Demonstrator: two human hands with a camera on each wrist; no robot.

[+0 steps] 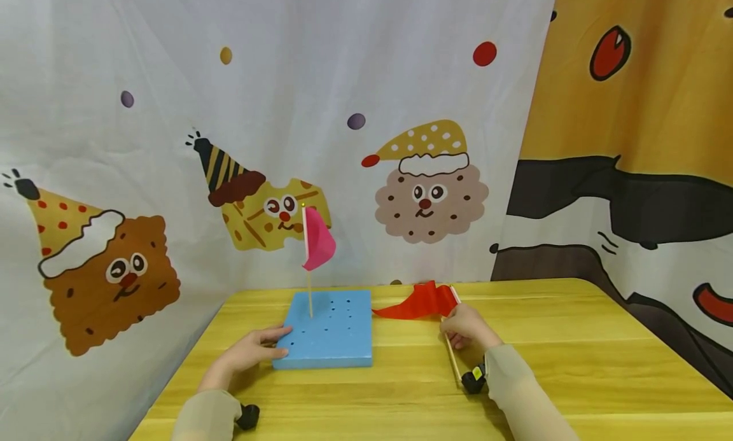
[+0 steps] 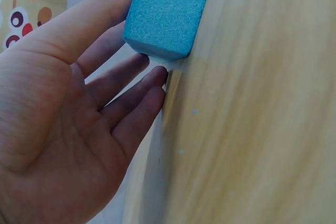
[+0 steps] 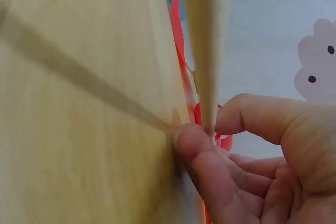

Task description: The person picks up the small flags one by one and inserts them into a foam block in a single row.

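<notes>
Nearest, a left sleeve point(image 1: 206, 415) and a right sleeve point(image 1: 527, 387) are reaching over the wooden table point(image 1: 401, 403), each with a small black device showing at the wrist. The left hand point(image 1: 246, 354) is touching the left edge of a blue board point(image 1: 338, 350), its fingers extending fairly straight and its thumb sitting apart from them near the front corner. The right hand point(image 1: 472, 326) is pinching the stick of a red flag point(image 1: 422, 303) between thumb and fingers. That flag is slanting to the right of the board, its cloth spreading left and its tip pointing just beside the board's edge. Farther back on the board, a pink flag point(image 1: 319, 242) is standing upright among small holes. Behind the table, a printed curtain point(image 1: 286, 59) is hanging, showing cartoon treats wearing party hats.
</notes>
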